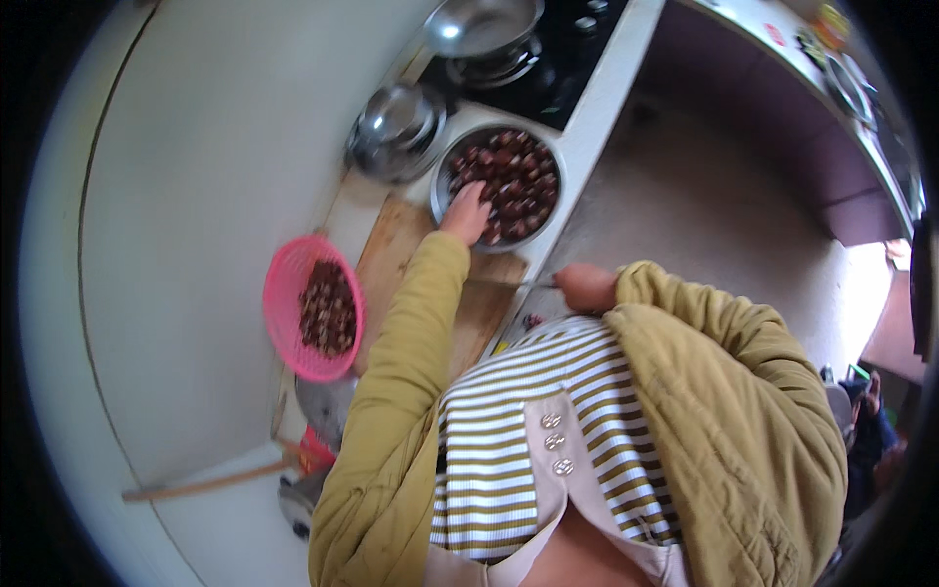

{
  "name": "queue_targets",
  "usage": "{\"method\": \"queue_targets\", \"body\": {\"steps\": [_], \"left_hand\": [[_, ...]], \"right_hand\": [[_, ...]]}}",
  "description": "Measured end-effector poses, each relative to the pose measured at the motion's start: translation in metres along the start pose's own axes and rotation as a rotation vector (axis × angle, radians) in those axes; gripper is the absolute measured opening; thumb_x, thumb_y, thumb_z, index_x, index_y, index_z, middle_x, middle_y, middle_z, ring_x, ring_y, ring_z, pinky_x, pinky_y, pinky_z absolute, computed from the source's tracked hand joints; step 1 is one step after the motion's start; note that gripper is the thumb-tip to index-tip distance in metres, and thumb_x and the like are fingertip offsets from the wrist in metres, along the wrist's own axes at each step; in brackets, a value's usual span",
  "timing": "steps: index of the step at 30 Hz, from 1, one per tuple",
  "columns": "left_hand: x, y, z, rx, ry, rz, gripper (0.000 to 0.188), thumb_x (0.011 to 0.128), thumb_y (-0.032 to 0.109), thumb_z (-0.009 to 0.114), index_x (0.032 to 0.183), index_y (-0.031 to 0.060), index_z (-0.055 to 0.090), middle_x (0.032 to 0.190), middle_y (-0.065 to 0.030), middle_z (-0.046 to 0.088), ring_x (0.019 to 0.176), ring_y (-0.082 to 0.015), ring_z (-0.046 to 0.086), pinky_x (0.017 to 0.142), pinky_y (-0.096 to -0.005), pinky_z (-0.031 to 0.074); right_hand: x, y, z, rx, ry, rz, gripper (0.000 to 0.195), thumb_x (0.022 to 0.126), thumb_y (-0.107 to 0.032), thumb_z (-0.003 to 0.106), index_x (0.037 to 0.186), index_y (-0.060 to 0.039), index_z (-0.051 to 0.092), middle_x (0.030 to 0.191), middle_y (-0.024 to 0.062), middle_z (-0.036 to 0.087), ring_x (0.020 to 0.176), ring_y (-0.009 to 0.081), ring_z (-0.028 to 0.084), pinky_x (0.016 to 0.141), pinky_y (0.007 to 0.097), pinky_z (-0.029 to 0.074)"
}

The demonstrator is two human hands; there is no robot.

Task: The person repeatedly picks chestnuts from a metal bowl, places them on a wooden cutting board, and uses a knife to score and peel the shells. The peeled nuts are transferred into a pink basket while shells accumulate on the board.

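Note:
My left hand (468, 213) reaches over the near left rim of a metal bowl (555, 213) full of brown chestnuts (513, 176). Its fingertips are among the chestnuts; whether they grip one is hidden. My right hand (585, 287) is closed around the handle of a knife (539, 284) near the counter's front edge. The thin blade points left, over a wooden cutting board (392, 246) that lies partly under my left sleeve. To the left, a pink plastic basket (280, 312) holds more chestnuts (328, 310).
Stacked metal bowls (396, 128) stand behind the board, beside the wall (220, 147). Farther back, a metal wok (484, 29) sits on a black gas hob (557, 73). A wooden stick (213, 480) juts out at lower left. Part of a person (873, 418) shows at the far right.

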State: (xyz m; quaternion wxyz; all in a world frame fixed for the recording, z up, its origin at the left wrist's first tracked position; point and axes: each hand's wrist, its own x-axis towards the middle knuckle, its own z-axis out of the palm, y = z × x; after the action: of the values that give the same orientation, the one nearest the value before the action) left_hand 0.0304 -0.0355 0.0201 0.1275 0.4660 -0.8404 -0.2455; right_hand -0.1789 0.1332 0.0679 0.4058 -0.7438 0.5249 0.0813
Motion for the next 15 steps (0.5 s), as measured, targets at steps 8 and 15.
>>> {"method": "queue_targets", "body": {"steps": [8, 15], "left_hand": [[0.013, 0.025, 0.028, 0.142, 0.019, -0.067, 0.058, 0.076, 0.046, 0.064, 0.118, 0.0105, 0.046, 0.117, -0.0205, 0.050, 0.105, -0.0397, 0.048, 0.092, -0.0449, 0.039], [0.001, 0.034, 0.030, -0.111, -0.067, 0.010, 0.033, 0.083, 0.025, 0.061, 0.109, 0.0089, 0.049, 0.104, -0.0177, 0.055, 0.098, -0.0342, 0.054, 0.083, -0.0406, 0.044]], "right_hand": [[-0.003, 0.001, 0.005, 0.070, 0.031, 0.013, 0.023, 0.068, -0.005, 0.057, 0.089, -0.0011, 0.065, 0.091, 0.0207, 0.065, 0.086, 0.0374, 0.063, 0.072, 0.0448, 0.052], [-0.002, 0.007, 0.000, 0.133, -0.018, -0.032, 0.024, 0.070, -0.004, 0.053, 0.092, 0.0027, 0.060, 0.091, 0.0277, 0.061, 0.088, 0.0431, 0.059, 0.077, 0.0488, 0.047]]}}
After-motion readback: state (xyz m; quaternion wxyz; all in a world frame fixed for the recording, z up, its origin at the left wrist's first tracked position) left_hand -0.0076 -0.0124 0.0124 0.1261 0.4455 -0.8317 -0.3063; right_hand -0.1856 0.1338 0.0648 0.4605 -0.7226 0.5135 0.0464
